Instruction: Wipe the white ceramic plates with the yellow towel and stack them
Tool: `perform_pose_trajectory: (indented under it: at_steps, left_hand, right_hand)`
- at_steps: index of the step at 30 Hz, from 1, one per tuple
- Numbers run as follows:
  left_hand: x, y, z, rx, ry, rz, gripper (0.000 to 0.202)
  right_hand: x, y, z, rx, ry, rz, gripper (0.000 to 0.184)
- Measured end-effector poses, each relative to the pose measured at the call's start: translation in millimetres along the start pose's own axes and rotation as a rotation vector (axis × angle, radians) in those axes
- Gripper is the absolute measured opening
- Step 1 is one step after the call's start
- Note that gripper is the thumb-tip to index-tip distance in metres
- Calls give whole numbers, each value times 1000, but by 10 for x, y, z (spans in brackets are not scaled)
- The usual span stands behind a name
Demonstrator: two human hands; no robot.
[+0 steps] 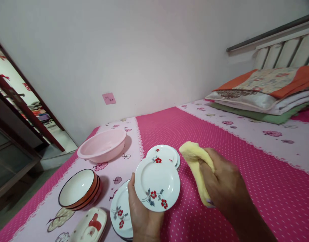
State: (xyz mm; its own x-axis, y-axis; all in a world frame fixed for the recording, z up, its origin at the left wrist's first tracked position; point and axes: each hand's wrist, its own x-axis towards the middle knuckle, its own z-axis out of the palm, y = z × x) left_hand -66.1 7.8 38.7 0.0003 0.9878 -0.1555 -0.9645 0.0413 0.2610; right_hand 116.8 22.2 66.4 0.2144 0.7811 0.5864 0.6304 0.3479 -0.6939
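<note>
A white plate [156,181] with red flowers and grey leaves rests on my left hand [144,215], which grips it from below with the thumb at its left edge. To the right, my right hand [220,178] is closed around a folded yellow cloth [193,161], held apart from the plate. Behind the held plate lies a stack of similar small plates [159,151], partly hidden by it. Larger flowered plates [120,208] are stacked at the left of my left wrist, which covers part of them.
Several nested brown-rimmed bowls [80,188] stand at the left, with a pink basin [104,146] behind them. A squarish dish [91,225] with a red design lies at the front. Folded bedding [265,90] is piled at the far right on the pink bedsheet [169,124], against the wall.
</note>
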Motion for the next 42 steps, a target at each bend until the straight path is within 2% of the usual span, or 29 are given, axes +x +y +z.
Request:
perform_pose_trajectory:
  at_steps: [2,5,10,14,17,20,23,26,28,31,33,36,40,42]
  left_hand:
    - [-2,-23,-14,-1,-49,-27,40]
    - [0,-51,-9,-6,-80,-42,41]
    - [-7,-56,30,12,-8,-4,42]
    - [-22,-89,34,42,41,26,40]
    - [-17,-132,22,90,79,74,36]
    - [-11,-143,7,230,89,104,36]
    - [-26,-112,3,570,153,238,38]
    - [-49,-122,12,1006,207,470,43]
    - [-55,-194,15,1168,173,567,55]
    - [-44,-359,3,1195,66,633,85]
    - [-31,-445,-13,1145,16,613,99]
    - [-15,-481,-31,1087,-33,607,103]
    - [5,-426,-47,1158,-67,600,102]
    - [14,-392,-82,1105,-91,575,99]
  right_hand:
    - [1,-42,5,99,-49,82,28]
    - [-7,-98,77,288,-220,233,28]
    - [19,-84,159,489,-379,379,40]
    - [31,-35,170,577,-499,422,37]
    - [16,-38,190,637,-464,441,36]
    - [-10,-53,209,774,-387,465,45]
    - [-21,-41,207,836,-341,485,54]
    - [-10,-18,189,732,-324,470,49]
    - [-2,-16,178,632,-296,428,43]
    - [-4,-39,172,518,-261,370,35]
    - [-9,-61,172,447,-271,354,30]
    - [-13,-95,169,371,-313,314,27]
    - [-20,-154,156,354,-337,288,25]
    - [-36,-196,149,381,-346,296,24]
